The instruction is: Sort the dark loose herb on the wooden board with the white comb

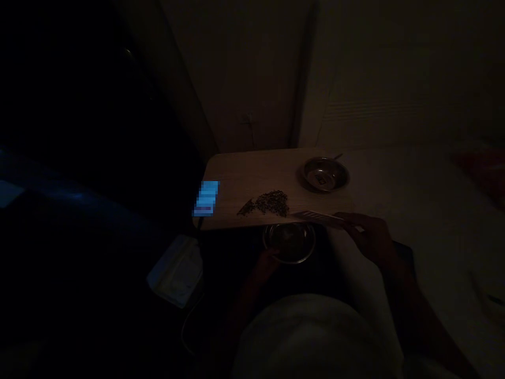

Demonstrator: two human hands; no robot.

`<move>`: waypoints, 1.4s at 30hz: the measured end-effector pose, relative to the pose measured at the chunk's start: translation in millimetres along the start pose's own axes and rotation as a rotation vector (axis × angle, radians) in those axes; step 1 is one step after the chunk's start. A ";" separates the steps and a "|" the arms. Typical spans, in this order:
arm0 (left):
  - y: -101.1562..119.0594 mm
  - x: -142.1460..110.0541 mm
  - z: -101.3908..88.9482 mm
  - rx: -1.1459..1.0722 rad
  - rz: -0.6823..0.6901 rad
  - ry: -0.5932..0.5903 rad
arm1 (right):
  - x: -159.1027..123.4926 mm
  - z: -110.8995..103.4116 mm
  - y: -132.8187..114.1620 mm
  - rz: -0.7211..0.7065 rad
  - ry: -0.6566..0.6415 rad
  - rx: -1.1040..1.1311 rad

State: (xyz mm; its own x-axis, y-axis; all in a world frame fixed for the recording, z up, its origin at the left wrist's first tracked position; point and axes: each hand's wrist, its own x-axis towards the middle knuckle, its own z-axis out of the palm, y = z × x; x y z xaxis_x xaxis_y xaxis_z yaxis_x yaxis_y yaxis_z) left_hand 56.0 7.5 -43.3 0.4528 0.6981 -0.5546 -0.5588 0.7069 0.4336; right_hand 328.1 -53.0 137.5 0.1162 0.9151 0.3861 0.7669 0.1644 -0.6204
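Observation:
Small dark grains (272, 201), perhaps seeds or beans, lie in a spread heap on the wooden table (252, 168). Just below the table's near edge, my left hand (270, 257) grips the rim of a metal bowl (292, 259). The bowl's inside is too dark to make out. My right hand (366, 231) pinches a thin, flat, striped card (315, 216) at its right end. Its far end rests at or just above the tabletop, right of the grains. A second metal bowl (325, 175) stands at the table's back right.
A lit phone-like screen (206, 198), blurred out, is at the table's left edge. To the right spreads a pale bed-like surface (426, 189). A pale box or packet (177, 271) sits lower left, with a thin cable (183, 329) near it. The room is very dark.

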 end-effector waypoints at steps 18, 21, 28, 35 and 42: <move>15.6 -60.6 -49.7 -0.200 0.269 0.230 | 33.9 62.3 -60.3 0.093 0.135 0.068; 21.1 -57.8 -46.8 -0.255 0.188 0.237 | 44.2 72.4 -69.8 0.102 0.182 0.075; 31.6 -60.5 -35.9 -0.299 0.174 0.269 | 56.9 91.3 -82.4 0.147 0.265 0.170; 39.0 -67.4 -23.7 -0.380 0.143 0.289 | 53.1 101.8 -85.3 0.103 0.180 0.183; 40.2 -71.0 -19.7 -0.393 0.153 0.192 | 51.8 110.1 -83.7 0.084 0.150 0.129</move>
State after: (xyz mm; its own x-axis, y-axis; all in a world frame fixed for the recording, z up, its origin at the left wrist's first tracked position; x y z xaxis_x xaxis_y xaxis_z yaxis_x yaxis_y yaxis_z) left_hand -12.3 -15.8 -0.5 0.2286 0.7314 -0.6425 -0.8472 0.4745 0.2387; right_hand 200.4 21.1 134.3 0.2767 0.8640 0.4207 0.6641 0.1445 -0.7335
